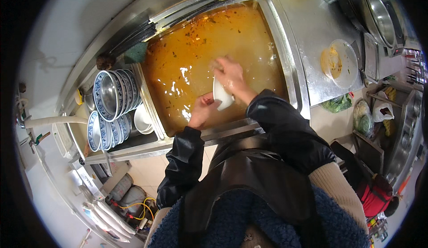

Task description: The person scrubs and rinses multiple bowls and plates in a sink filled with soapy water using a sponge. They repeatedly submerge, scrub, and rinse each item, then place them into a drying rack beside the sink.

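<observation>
A small white bowl (221,95) is tipped on its side above the murky orange-brown water (187,57) of a steel sink (294,80). My left hand (201,110) grips the bowl's lower end, thumb on its outer wall. My right hand (230,75) is bent around the bowl's upper end, its fingers curled and blurred by motion. Whether a scrubber is inside those fingers cannot be made out. Bits of food and reddish oil float on the water, mostly towards the far side.
Blue-and-white patterned bowls (108,95) and white bowls (143,119) are stacked in the left basin. Dark chopsticks (133,37) and a green scouring pad (135,53) rest along the sink's edge. On the right counter stands a soiled clear plastic tub (347,64) near metal bowls (379,19).
</observation>
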Tool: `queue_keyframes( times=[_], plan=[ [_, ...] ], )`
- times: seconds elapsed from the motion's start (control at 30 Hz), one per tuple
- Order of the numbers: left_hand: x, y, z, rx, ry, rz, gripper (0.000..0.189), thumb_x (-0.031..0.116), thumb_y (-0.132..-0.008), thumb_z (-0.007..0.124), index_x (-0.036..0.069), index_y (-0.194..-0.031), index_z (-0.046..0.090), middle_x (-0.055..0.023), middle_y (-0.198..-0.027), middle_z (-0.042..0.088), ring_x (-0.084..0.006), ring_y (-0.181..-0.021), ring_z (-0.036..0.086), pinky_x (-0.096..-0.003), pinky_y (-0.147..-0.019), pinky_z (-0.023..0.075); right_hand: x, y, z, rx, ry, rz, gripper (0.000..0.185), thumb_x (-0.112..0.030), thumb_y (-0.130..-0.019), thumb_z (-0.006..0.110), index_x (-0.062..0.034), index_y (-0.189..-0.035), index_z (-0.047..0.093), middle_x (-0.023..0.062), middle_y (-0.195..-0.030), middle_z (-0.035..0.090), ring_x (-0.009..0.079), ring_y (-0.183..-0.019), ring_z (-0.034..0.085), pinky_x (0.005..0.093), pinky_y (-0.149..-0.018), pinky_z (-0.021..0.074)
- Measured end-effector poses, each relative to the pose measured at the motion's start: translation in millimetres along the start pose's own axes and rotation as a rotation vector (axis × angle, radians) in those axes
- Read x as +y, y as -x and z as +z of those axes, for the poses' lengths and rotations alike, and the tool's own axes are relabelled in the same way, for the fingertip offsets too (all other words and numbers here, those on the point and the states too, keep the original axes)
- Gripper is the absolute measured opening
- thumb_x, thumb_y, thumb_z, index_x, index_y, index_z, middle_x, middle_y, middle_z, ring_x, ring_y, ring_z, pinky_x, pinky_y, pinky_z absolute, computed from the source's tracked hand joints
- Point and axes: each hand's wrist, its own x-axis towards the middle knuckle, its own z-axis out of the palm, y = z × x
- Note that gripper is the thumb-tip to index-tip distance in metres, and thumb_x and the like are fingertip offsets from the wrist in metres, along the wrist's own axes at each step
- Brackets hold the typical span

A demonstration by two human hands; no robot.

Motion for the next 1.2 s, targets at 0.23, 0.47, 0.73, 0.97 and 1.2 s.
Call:
queue_keyframes(
  times=[0.23,0.47,0.73,0.97,1.2],
  plan=[
    [18,12,-2,0.048,0.227,0.123,0.025,-0.001,-0.080,0.059,-0.001,-0.106,0.060,-0.0038,-0.097,0.064,-0.0098,-0.083,0.058,-0.0233,-0.077,0.0441,59,5,3,-0.106,-1.113,0.804,0.032,-0.029,-0.091,0.041,-0.0044,-0.108,0.054,0.0051,-0.102,0.061,0.0197,-0.090,0.058,0.0350,-0.077,0.0471],
    [-4,-3,16,0.148,0.259,0.149,0.021,0.003,-0.083,0.059,0.002,-0.104,0.061,-0.0011,-0.094,0.064,-0.0059,-0.083,0.056,-0.0204,-0.074,0.0426,42,46,25,0.150,-1.640,0.921,0.041,-0.040,-0.094,0.030,-0.0083,-0.111,0.051,0.0062,-0.107,0.059,0.0223,-0.098,0.056,0.0377,-0.085,0.0451],
    [24,8,1,0.073,0.499,-0.036,0.038,0.027,-0.091,0.050,-0.003,-0.113,0.052,-0.0080,-0.105,0.060,-0.0154,-0.092,0.058,-0.0298,-0.083,0.0460,32,14,-31,-0.009,-0.866,0.466,0.042,-0.009,-0.075,0.062,-0.0006,-0.115,0.052,0.0060,-0.099,0.060,0.0125,-0.085,0.057,0.0244,-0.073,0.0480],
    [33,-12,7,0.067,0.283,0.007,0.014,0.015,-0.087,0.056,0.002,-0.085,0.062,0.0020,-0.076,0.061,-0.0052,-0.066,0.052,-0.0192,-0.062,0.0396,-13,9,-47,-0.219,0.112,-0.290,0.042,-0.029,-0.073,0.067,-0.0114,-0.110,0.057,0.0170,-0.082,0.063,0.0264,-0.074,0.064,0.0287,-0.068,0.0499],
    [37,-1,10,0.347,0.742,0.154,0.035,0.024,-0.092,0.047,0.002,-0.119,0.047,-0.0097,-0.118,0.053,-0.0190,-0.109,0.050,-0.0352,-0.094,0.0391,12,20,-28,0.156,-0.426,0.306,0.045,-0.031,-0.085,0.058,0.0004,-0.116,0.049,0.0107,-0.092,0.062,0.0142,-0.075,0.061,0.0238,-0.067,0.0483]
  ],
)
